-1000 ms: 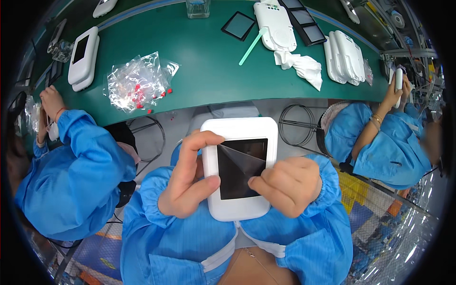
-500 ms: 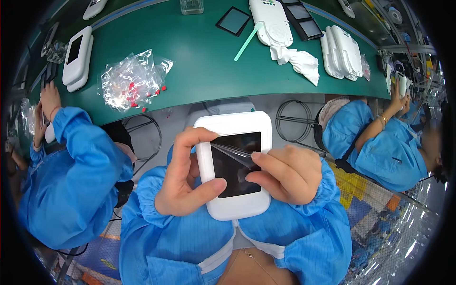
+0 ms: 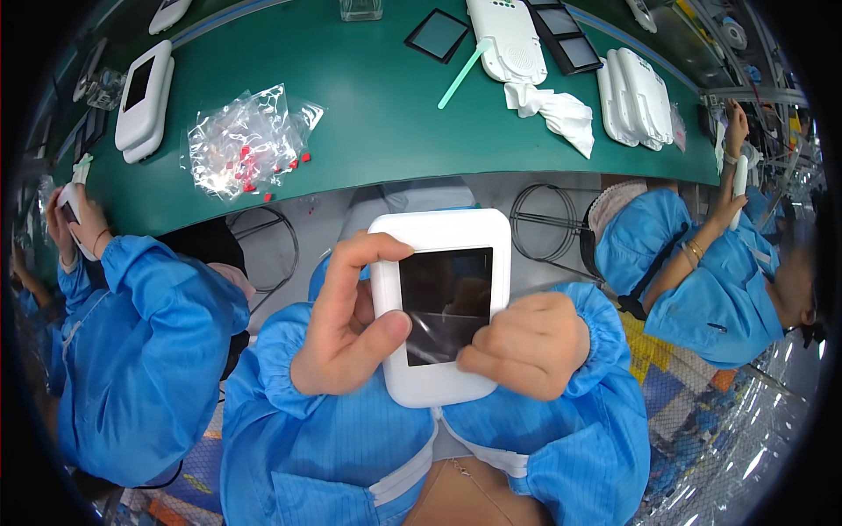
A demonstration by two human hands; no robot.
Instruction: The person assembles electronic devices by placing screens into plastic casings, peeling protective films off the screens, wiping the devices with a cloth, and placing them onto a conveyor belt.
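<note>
— What could go wrong with the white device (image 3: 438, 387), held between both hands?
— The left hand (image 3: 338, 329) grips its left edge, fingers apart; the right hand (image 3: 532, 344), fingers curled, seems to pinch clear film (image 3: 431, 344) over the screen (image 3: 445, 279). An uneven tug might crease it.
— Beyond?
— A green counter (image 3: 386, 105): clear bags (image 3: 232, 131), red bits (image 3: 306, 158), white cloth (image 3: 566, 123). Blue-clad co-workers (image 3: 153, 351) either side.

One central device (image 3: 449, 280), one film (image 3: 430, 337), one crumpled cloth (image 3: 561, 118)

Left grip (image 3: 335, 340) part-hidden, clear container (image 3: 360, 10) cropped
</note>
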